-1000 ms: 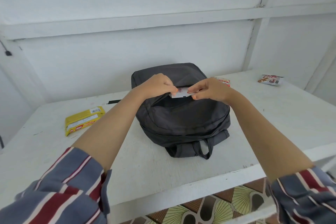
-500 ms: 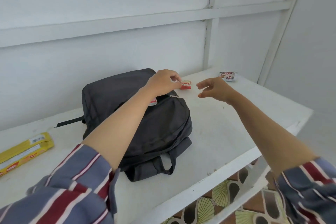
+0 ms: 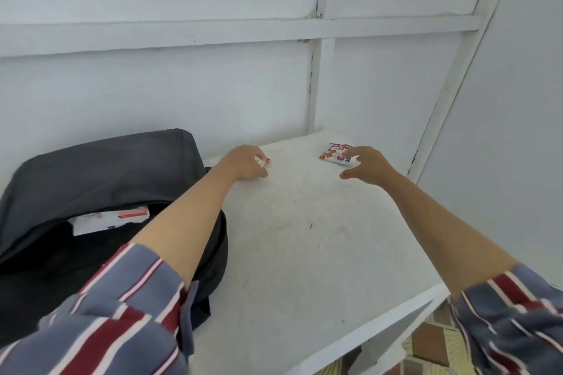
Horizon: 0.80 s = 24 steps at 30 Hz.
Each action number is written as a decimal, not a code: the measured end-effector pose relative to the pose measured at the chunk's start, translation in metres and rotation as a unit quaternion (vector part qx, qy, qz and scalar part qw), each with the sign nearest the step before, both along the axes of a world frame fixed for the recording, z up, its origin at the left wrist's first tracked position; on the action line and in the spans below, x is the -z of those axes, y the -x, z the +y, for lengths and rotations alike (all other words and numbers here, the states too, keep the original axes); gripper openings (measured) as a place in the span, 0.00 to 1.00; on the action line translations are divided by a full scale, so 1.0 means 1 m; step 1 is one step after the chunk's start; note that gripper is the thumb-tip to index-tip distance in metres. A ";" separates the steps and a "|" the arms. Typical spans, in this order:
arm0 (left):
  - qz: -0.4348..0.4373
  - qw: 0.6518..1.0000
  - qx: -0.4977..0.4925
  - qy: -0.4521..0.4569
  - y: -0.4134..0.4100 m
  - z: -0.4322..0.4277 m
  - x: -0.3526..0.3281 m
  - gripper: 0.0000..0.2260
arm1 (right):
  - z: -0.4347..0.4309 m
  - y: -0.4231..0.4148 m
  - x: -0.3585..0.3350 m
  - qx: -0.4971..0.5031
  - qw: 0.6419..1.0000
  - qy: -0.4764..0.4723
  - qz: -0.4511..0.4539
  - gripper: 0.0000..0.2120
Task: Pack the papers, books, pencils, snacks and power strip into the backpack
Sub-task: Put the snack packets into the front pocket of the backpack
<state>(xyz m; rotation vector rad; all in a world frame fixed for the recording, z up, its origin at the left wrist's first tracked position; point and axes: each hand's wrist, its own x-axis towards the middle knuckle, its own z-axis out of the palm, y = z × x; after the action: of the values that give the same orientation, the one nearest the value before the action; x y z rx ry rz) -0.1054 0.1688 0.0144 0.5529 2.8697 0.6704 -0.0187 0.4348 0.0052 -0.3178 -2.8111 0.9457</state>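
1. Striped sleeves (image 3: 122, 313), nearest the camera: both forearms stretch forward over the tabletop (image 3: 304, 246).
2. Backpack (image 3: 91, 167), at the left, lying flat with its main opening gaping. A white packet (image 3: 103, 221) with red print sits just inside the mouth. One second ago both hands held this packet at the opening, so it is now judged packed.
3. Left hand (image 3: 242, 163), just beyond the backpack's right edge. Half a second ago it was on the bag. Now its fingers are curled down over a small snack (image 3: 262, 160), of which only the red-and-white end shows, and its thumb rests on the tabletop.
4. Right hand (image 3: 368, 166), further right and well apart from the left. Its fingers are spread wide and hold nothing. The fingertips reach the near edge of the far snack (image 3: 336, 155); whether they touch it cannot be told.
5. Meaning for the task: the work has passed from stowing one packet to fetching two more snacks, one per hand. Both remain on the tabletop, outside the backpack.
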 end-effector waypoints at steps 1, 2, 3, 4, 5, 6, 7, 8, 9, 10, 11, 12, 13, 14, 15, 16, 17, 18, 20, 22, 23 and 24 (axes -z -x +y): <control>-0.012 1.000 -0.008 -0.007 0.004 0.003 0.005 0.21 | 0.006 0.007 0.005 0.003 1.000 0.002 -0.009 0.24; -0.024 0.999 -0.015 -0.017 0.009 0.006 0.009 0.21 | 0.011 0.014 0.010 0.002 1.000 0.001 -0.019 0.25; -0.031 0.999 -0.021 -0.025 0.014 0.009 0.013 0.21 | 0.015 0.022 0.014 -0.003 1.000 -0.005 -0.027 0.26; -0.035 0.999 -0.026 -0.031 0.021 0.012 0.016 0.21 | 0.018 0.030 0.016 -0.009 0.999 -0.013 -0.030 0.26; -0.034 0.998 -0.032 -0.033 0.028 0.015 0.020 0.21 | 0.021 0.037 0.018 -0.015 0.999 -0.017 -0.031 0.26; -0.034 0.998 -0.041 -0.035 0.035 0.017 0.024 0.22 | 0.022 0.045 0.021 -0.019 0.999 -0.017 -0.029 0.27; -0.032 0.998 -0.052 -0.034 0.043 0.019 0.027 0.23 | 0.025 0.054 0.023 -0.018 0.999 -0.013 -0.024 0.27; -0.032 0.997 -0.064 -0.029 0.050 0.020 0.030 0.24 | 0.027 0.061 0.025 -0.015 1.000 -0.011 -0.019 0.26; -0.031 0.997 -0.073 -0.020 0.056 0.021 0.033 0.25 | 0.028 0.068 0.028 -0.012 1.000 -0.011 -0.017 0.26; -0.029 0.996 -0.081 -0.009 0.063 0.023 0.036 0.26 | 0.031 0.074 0.030 -0.012 1.000 -0.015 -0.017 0.26; -0.028 0.996 -0.086 0.002 0.068 0.025 0.038 0.27 | 0.034 0.081 0.033 -0.011 0.999 -0.022 -0.022 0.26; -0.028 0.996 -0.090 0.010 0.073 0.026 0.040 0.28 | 0.037 0.088 0.034 -0.010 0.999 -0.031 -0.029 0.27; -0.033 0.995 -0.093 0.013 0.078 0.028 0.042 0.29 | 0.040 0.094 0.035 -0.009 0.998 -0.043 -0.038 0.28; -0.043 0.994 -0.095 0.013 0.083 0.030 0.043 0.30 | 0.043 0.100 0.036 -0.010 0.997 -0.060 -0.045 0.29; -0.056 0.994 -0.095 0.013 0.086 0.031 0.044 0.31 | 0.044 0.106 0.036 -0.013 0.995 -0.082 -0.054 0.30; -0.071 0.993 -0.092 0.011 0.089 0.031 0.045 0.32 | 0.046 0.111 0.036 -0.016 0.992 -0.105 -0.064 0.30; -0.084 0.993 -0.087 0.013 0.091 0.031 0.047 0.33 | 0.047 0.114 0.037 -0.018 0.989 -0.122 -0.080 0.31; -0.094 0.992 -0.081 0.020 0.093 0.031 0.049 0.33 | 0.048 0.118 0.038 -0.020 0.986 -0.135 -0.101 0.32; -0.092 0.992 -0.071 0.045 0.094 0.031 0.052 0.33 | 0.049 0.123 0.041 -0.025 0.980 -0.140 -0.137 0.32; -0.075 0.993 -0.068 0.053 0.093 0.030 0.052 0.31 | 0.048 0.125 0.042 -0.023 0.979 -0.135 -0.148 0.30; -0.067 0.994 -0.065 0.052 0.092 0.030 0.052 0.30 | 0.046 0.125 0.042 -0.020 0.980 -0.139 -0.144 0.29; -0.062 0.995 -0.061 0.050 0.090 0.030 0.051 0.29 | 0.044 0.124 0.042 -0.019 0.980 -0.146 -0.138 0.27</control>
<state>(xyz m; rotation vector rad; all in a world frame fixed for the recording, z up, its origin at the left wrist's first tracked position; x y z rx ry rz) -0.1956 0.1990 -0.0366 0.3124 2.8187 0.5541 -0.1424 0.4786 -0.0371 -0.3828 -3.1617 0.5157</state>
